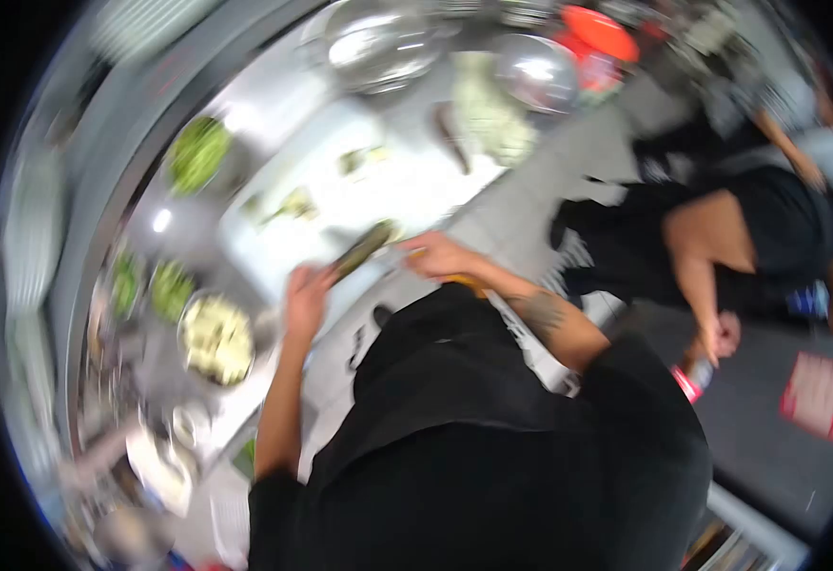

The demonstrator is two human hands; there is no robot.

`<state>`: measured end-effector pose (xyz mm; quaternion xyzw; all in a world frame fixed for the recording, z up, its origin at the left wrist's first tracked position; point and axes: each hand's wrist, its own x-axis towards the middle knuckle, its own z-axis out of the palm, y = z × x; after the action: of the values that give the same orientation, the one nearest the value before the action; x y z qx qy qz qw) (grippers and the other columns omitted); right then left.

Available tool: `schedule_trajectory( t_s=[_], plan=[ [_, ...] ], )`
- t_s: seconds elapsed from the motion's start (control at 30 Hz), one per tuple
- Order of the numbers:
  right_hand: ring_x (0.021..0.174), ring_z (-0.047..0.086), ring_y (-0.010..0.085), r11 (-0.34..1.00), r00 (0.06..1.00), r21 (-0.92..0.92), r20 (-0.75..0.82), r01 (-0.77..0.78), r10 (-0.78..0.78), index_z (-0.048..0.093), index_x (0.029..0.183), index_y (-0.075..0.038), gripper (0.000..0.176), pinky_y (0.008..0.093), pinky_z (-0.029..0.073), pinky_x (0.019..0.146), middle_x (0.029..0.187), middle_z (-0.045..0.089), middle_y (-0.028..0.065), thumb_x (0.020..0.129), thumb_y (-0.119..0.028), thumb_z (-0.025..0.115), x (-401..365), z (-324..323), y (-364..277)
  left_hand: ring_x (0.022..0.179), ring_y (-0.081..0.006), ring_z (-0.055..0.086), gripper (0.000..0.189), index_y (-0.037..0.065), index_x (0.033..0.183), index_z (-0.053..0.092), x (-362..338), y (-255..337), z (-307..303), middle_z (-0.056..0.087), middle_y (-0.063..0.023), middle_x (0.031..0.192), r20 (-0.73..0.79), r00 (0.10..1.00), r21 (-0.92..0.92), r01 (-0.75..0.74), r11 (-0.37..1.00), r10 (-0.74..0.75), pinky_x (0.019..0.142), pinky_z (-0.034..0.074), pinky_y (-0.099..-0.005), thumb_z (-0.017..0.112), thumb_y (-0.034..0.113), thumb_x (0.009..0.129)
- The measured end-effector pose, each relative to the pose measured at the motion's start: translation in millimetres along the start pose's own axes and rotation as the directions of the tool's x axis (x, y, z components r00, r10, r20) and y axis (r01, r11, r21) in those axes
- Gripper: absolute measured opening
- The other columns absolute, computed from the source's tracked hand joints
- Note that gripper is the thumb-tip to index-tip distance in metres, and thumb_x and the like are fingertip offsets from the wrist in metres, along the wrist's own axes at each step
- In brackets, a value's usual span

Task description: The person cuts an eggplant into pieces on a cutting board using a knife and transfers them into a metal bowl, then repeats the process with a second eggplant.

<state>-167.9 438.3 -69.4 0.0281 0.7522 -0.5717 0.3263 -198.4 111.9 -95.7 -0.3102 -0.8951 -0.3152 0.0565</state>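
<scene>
My left hand [310, 290] is closed around the lower end of a long dark green vegetable [363, 251], which looks like a cucumber. Its pale far end points up and to the right, over the edge of a white cutting board [254, 243]. Close to that end, my right hand [435, 255] is closed on a small tool with a yellow-orange part; blur hides its exact kind. Green and pale scraps [294, 204] lie on the board.
Left of the board stand a bowl of pale chunks [216, 340] and bowls of green pieces [197, 155]. Metal bowls [383, 48] and a dark elongated thing [452, 138] are beyond it. At right, another person's hand [706, 335] holds a container with a pink-red part.
</scene>
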Motion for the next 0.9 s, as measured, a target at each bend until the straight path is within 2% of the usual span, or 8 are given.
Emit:
schedule_trajectory(
  t_s=[0.03, 0.07, 0.17, 0.3, 0.4, 0.5, 0.7, 0.9],
  plan=[
    [0.042, 0.045, 0.0088, 0.996, 0.996, -0.017, 0.038, 0.083, -0.082, 0.063, 0.137, -0.013, 0.041, 0.0272, 0.041, 0.040, 0.058, 0.054, -0.0004, 0.095, -0.015, 0.059, 10.1, -1.4, 16.2, 0.094, -0.0284, 0.058, 0.032, 0.011, 0.118, 0.076, -5.1, 2.0, -7.6, 0.062, -0.0119, 0.095, 0.037, 0.991, -0.046, 0.128, 0.991, -0.127, 0.085, 0.050, -0.0405, 0.069, 0.004, 0.088],
    [0.042, 0.047, 0.0096, 0.982, 0.984, 0.075, 0.026, 0.171, -0.174, 0.064, 0.135, -0.009, 0.043, 0.0280, 0.041, 0.040, 0.056, 0.054, -0.0002, 0.093, -0.015, 0.059, 28.0, 6.2, 39.8, 0.093, -0.0261, 0.059, 0.029, 0.010, 0.115, 0.077, -13.7, -8.2, 0.7, 0.062, -0.0111, 0.098, -0.044, 0.993, -0.070, 0.102, 0.992, -0.105, 0.079, 0.051, -0.0367, 0.071, 0.001, 0.088],
    [0.043, 0.052, 0.0122, 0.995, 0.995, -0.023, -0.033, 0.098, -0.099, 0.060, 0.139, -0.006, 0.052, 0.0316, 0.045, 0.042, 0.054, 0.055, 0.0041, 0.088, -0.017, 0.059, 1.6, 9.9, -8.1, 0.090, -0.0237, 0.060, 0.026, 0.008, 0.115, 0.077, -21.0, -6.6, 8.7, 0.063, -0.0113, 0.100, -0.088, 0.975, -0.060, 0.198, 0.978, -0.203, 0.077, 0.052, -0.0354, 0.072, 0.002, 0.090],
    [0.043, 0.054, 0.0141, 0.983, 0.987, -0.104, -0.051, 0.148, -0.154, 0.059, 0.141, -0.008, 0.054, 0.0328, 0.047, 0.042, 0.056, 0.058, 0.0069, 0.088, -0.018, 0.059, 15.5, 29.0, 7.0, 0.095, -0.0251, 0.062, 0.028, 0.009, 0.114, 0.077, -21.8, -4.7, 16.7, 0.064, -0.0121, 0.103, -0.157, 0.979, -0.165, 0.105, 0.981, -0.131, 0.084, 0.052, -0.0350, 0.067, -0.002, 0.090],
    [0.042, 0.053, 0.0150, 0.974, 0.976, -0.096, -0.044, 0.206, -0.211, 0.060, 0.139, -0.008, 0.049, 0.0334, 0.048, 0.042, 0.056, 0.059, 0.0077, 0.092, -0.023, 0.061, 25.8, 59.1, 4.0, 0.099, -0.0284, 0.062, 0.026, 0.007, 0.105, 0.078, -14.9, 3.5, 6.3, 0.067, -0.0117, 0.104, -0.162, 0.987, -0.052, -0.003, 0.999, -0.006, 0.086, 0.053, -0.0373, 0.066, -0.004, 0.086],
    [0.043, 0.052, 0.0123, 0.978, 0.986, -0.168, -0.097, 0.120, -0.138, 0.059, 0.141, -0.010, 0.047, 0.0306, 0.046, 0.041, 0.056, 0.056, 0.0047, 0.097, -0.023, 0.061, 20.0, 70.9, -14.0, 0.094, -0.0257, 0.065, 0.017, 0.008, 0.106, 0.078, -15.5, 9.9, 1.6, 0.067, -0.0099, 0.102, -0.199, 0.974, -0.072, 0.093, 0.993, -0.106, 0.081, 0.055, -0.0360, 0.074, 0.010, 0.090],
    [0.042, 0.050, 0.0117, 0.999, 0.998, -0.030, -0.060, -0.013, 0.011, 0.055, 0.144, -0.006, 0.051, 0.0303, 0.043, 0.040, 0.057, 0.055, 0.0041, 0.096, -0.022, 0.061, 8.8, 64.2, -26.3, 0.090, -0.0271, 0.066, 0.018, 0.006, 0.106, 0.077, -46.4, 9.7, -30.8, 0.069, -0.0104, 0.099, -0.161, 0.956, -0.045, 0.241, 0.970, -0.245, 0.077, 0.056, -0.0369, 0.074, 0.010, 0.088],
    [0.042, 0.047, 0.0102, 0.999, 0.998, -0.001, -0.047, -0.052, 0.052, 0.052, 0.145, -0.003, 0.052, 0.0295, 0.042, 0.040, 0.055, 0.051, 0.0014, 0.098, -0.023, 0.061, 7.4, 73.6, -33.4, 0.089, -0.0288, 0.068, 0.019, 0.005, 0.105, 0.077, -61.5, 4.0, -11.9, 0.072, -0.0127, 0.096, -0.223, 0.945, -0.089, 0.226, 0.970, -0.241, 0.075, 0.057, -0.0380, 0.074, 0.006, 0.086]
  ],
)
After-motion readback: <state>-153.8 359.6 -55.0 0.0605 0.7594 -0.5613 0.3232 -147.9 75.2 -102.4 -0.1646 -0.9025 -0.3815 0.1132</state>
